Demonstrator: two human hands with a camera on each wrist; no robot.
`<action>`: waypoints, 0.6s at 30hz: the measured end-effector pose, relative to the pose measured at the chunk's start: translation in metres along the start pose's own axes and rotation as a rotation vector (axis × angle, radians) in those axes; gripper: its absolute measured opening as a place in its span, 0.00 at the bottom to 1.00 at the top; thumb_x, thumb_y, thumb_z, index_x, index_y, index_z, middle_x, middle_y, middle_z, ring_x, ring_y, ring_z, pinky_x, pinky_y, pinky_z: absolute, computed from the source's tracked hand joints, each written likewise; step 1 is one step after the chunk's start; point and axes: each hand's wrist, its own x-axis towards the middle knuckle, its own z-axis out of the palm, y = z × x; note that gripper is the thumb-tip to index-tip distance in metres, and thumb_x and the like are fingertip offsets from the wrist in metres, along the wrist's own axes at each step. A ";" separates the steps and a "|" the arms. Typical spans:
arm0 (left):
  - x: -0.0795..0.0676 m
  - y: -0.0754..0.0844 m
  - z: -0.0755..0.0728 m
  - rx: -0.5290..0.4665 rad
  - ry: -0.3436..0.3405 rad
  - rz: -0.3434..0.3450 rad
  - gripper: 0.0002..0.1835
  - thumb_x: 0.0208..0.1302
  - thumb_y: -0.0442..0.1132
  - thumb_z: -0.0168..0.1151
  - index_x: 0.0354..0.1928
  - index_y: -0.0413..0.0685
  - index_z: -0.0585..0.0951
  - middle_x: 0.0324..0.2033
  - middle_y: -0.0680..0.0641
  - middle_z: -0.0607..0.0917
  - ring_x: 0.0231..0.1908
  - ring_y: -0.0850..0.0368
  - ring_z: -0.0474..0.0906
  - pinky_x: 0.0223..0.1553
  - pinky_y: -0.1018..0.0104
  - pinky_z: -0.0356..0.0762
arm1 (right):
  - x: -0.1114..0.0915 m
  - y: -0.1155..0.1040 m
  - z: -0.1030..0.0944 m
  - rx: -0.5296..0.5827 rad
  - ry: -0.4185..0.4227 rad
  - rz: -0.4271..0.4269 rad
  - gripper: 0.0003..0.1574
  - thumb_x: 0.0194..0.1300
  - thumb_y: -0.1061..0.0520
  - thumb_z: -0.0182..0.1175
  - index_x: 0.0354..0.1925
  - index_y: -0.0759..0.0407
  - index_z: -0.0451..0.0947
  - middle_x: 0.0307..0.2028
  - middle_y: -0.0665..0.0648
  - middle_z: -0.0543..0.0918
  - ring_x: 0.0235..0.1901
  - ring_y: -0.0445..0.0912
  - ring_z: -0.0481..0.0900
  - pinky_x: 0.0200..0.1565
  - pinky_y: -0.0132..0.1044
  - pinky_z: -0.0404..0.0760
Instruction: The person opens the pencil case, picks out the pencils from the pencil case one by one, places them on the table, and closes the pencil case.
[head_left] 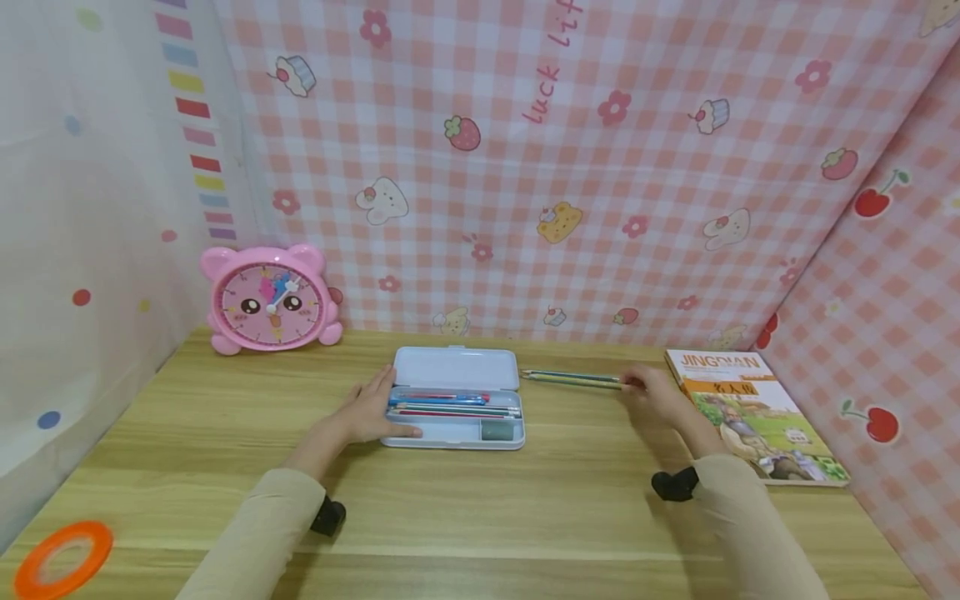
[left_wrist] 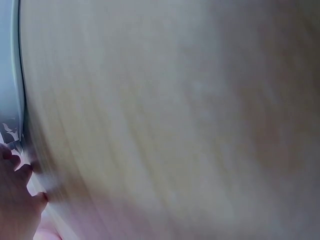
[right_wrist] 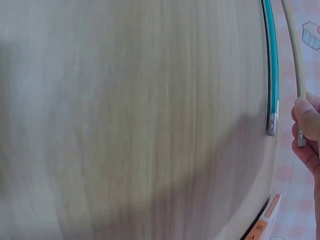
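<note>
A light-blue pencil case (head_left: pixel 453 443) lies with its lid (head_left: pixel 456 367) raised at the back. Pens and pencils (head_left: pixel 450 408) fill its upper part, and a grey-green block (head_left: pixel 497 430) sits in the front right compartment. My left hand (head_left: pixel 367 410) rests against the case's left side, thumb stretched over the front left corner and fingers along the edge. To the right of the case, my right hand (head_left: pixel 654 396) pinches a yellowish pencil (right_wrist: pixel 295 50) near its end between thumb and fingers. Beside that pencil, a teal pencil (right_wrist: pixel 273 65) lies on the table.
A pink bear-shaped clock (head_left: pixel 272 302) stands at the back left. At the right lies a book (head_left: pixel 757 417) with a colourful cover, close to my right forearm. An orange ring (head_left: pixel 93 542) is at the front left of the wooden table (head_left: pixel 480 525). Checked cloth (head_left: pixel 525 183) hangs behind.
</note>
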 end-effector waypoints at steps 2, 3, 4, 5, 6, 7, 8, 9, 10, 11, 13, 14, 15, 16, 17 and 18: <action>0.000 0.000 0.000 0.002 0.000 -0.003 0.64 0.45 0.66 0.63 0.69 0.33 0.41 0.70 0.34 0.43 0.70 0.40 0.39 0.67 0.39 0.35 | -0.001 0.003 -0.002 -0.013 -0.007 0.001 0.03 0.58 0.70 0.56 0.32 0.69 0.77 0.30 0.63 0.81 0.32 0.55 0.79 0.34 0.46 0.78; 0.000 0.000 0.000 0.002 0.001 -0.001 0.64 0.45 0.66 0.63 0.69 0.32 0.41 0.70 0.33 0.43 0.70 0.40 0.39 0.67 0.39 0.36 | -0.002 0.003 -0.003 -0.019 -0.004 -0.005 0.03 0.58 0.70 0.57 0.32 0.69 0.77 0.30 0.63 0.81 0.32 0.54 0.79 0.34 0.45 0.78; 0.000 0.000 0.000 0.002 0.002 0.000 0.64 0.45 0.66 0.63 0.69 0.32 0.41 0.70 0.33 0.43 0.70 0.40 0.39 0.67 0.39 0.36 | -0.002 0.004 -0.003 -0.023 -0.002 -0.009 0.03 0.58 0.70 0.57 0.32 0.69 0.77 0.30 0.62 0.81 0.31 0.54 0.79 0.34 0.45 0.78; 0.000 0.000 0.000 0.005 0.000 -0.004 0.64 0.45 0.66 0.63 0.69 0.32 0.41 0.70 0.33 0.43 0.70 0.40 0.39 0.67 0.39 0.35 | -0.003 0.004 -0.003 -0.026 -0.001 -0.009 0.02 0.58 0.69 0.57 0.31 0.68 0.77 0.29 0.61 0.81 0.31 0.53 0.79 0.34 0.45 0.78; 0.000 0.000 0.000 0.004 0.001 -0.004 0.64 0.45 0.66 0.63 0.69 0.32 0.41 0.70 0.33 0.43 0.70 0.40 0.39 0.67 0.39 0.35 | -0.003 0.005 -0.002 -0.028 0.002 -0.015 0.02 0.58 0.69 0.57 0.30 0.68 0.77 0.29 0.60 0.81 0.31 0.52 0.79 0.33 0.44 0.78; 0.000 0.000 0.000 0.004 0.002 -0.002 0.64 0.45 0.66 0.63 0.69 0.32 0.41 0.70 0.33 0.43 0.70 0.40 0.39 0.67 0.39 0.35 | -0.004 0.006 -0.002 -0.028 0.004 -0.022 0.02 0.58 0.69 0.57 0.30 0.67 0.77 0.28 0.60 0.81 0.30 0.52 0.78 0.33 0.43 0.78; 0.000 -0.001 0.000 0.004 0.003 0.001 0.64 0.45 0.66 0.63 0.69 0.32 0.41 0.70 0.33 0.43 0.70 0.39 0.39 0.67 0.39 0.36 | -0.004 0.007 -0.001 -0.026 0.009 -0.031 0.03 0.58 0.69 0.57 0.29 0.67 0.77 0.28 0.59 0.81 0.30 0.51 0.78 0.33 0.43 0.77; 0.000 -0.001 -0.001 0.003 0.005 0.002 0.64 0.45 0.66 0.63 0.69 0.32 0.41 0.70 0.33 0.43 0.70 0.39 0.40 0.67 0.38 0.36 | -0.005 0.008 0.001 -0.028 0.016 -0.040 0.03 0.57 0.70 0.58 0.28 0.66 0.77 0.27 0.59 0.80 0.29 0.51 0.78 0.32 0.42 0.77; 0.000 -0.001 -0.001 0.003 0.004 0.001 0.64 0.45 0.66 0.64 0.69 0.32 0.41 0.70 0.33 0.43 0.70 0.39 0.40 0.67 0.39 0.36 | -0.005 0.009 0.002 -0.033 0.024 -0.048 0.03 0.56 0.70 0.59 0.27 0.66 0.77 0.26 0.58 0.80 0.28 0.50 0.78 0.32 0.42 0.77; 0.000 -0.001 -0.001 0.003 0.003 0.001 0.64 0.45 0.66 0.64 0.69 0.32 0.42 0.70 0.33 0.43 0.70 0.39 0.40 0.67 0.39 0.36 | -0.005 0.010 0.004 -0.040 0.034 -0.055 0.03 0.55 0.70 0.60 0.27 0.66 0.77 0.26 0.58 0.80 0.28 0.50 0.78 0.32 0.42 0.77; 0.000 -0.001 -0.001 0.004 0.006 0.005 0.64 0.45 0.66 0.64 0.69 0.31 0.42 0.70 0.32 0.44 0.70 0.39 0.41 0.67 0.38 0.37 | -0.005 0.012 0.008 -0.054 0.042 -0.058 0.02 0.54 0.69 0.61 0.26 0.66 0.77 0.26 0.58 0.80 0.28 0.50 0.77 0.32 0.42 0.77; 0.000 0.000 -0.001 0.005 0.006 0.004 0.64 0.45 0.66 0.64 0.69 0.31 0.42 0.70 0.32 0.44 0.70 0.39 0.41 0.67 0.38 0.37 | -0.005 0.012 0.010 -0.059 0.043 -0.052 0.02 0.55 0.68 0.61 0.27 0.66 0.77 0.26 0.58 0.79 0.28 0.50 0.77 0.32 0.43 0.77; 0.000 0.000 -0.001 0.006 0.007 0.002 0.64 0.45 0.66 0.64 0.69 0.31 0.42 0.70 0.33 0.44 0.70 0.39 0.41 0.67 0.38 0.37 | -0.005 0.012 0.012 -0.065 0.042 -0.039 0.01 0.55 0.67 0.61 0.27 0.66 0.78 0.26 0.58 0.79 0.28 0.51 0.77 0.33 0.43 0.78; 0.000 0.000 -0.001 0.006 0.007 0.002 0.64 0.45 0.66 0.64 0.69 0.31 0.42 0.70 0.32 0.44 0.70 0.39 0.41 0.67 0.38 0.37 | -0.005 0.013 0.013 -0.065 0.041 -0.025 0.01 0.56 0.67 0.61 0.28 0.66 0.78 0.27 0.59 0.78 0.29 0.51 0.77 0.33 0.44 0.78; -0.001 0.000 -0.001 0.005 0.008 0.001 0.64 0.45 0.66 0.64 0.69 0.31 0.42 0.70 0.33 0.44 0.70 0.39 0.41 0.67 0.38 0.37 | -0.004 0.013 0.015 -0.065 0.036 -0.011 0.02 0.56 0.66 0.60 0.28 0.66 0.78 0.28 0.59 0.78 0.29 0.51 0.77 0.34 0.45 0.77; -0.001 0.000 -0.001 0.003 0.009 0.002 0.64 0.45 0.65 0.64 0.69 0.31 0.42 0.70 0.33 0.44 0.70 0.39 0.41 0.67 0.38 0.37 | -0.004 0.013 0.016 -0.066 0.030 0.002 0.04 0.57 0.65 0.60 0.29 0.67 0.78 0.28 0.59 0.77 0.29 0.51 0.76 0.34 0.45 0.77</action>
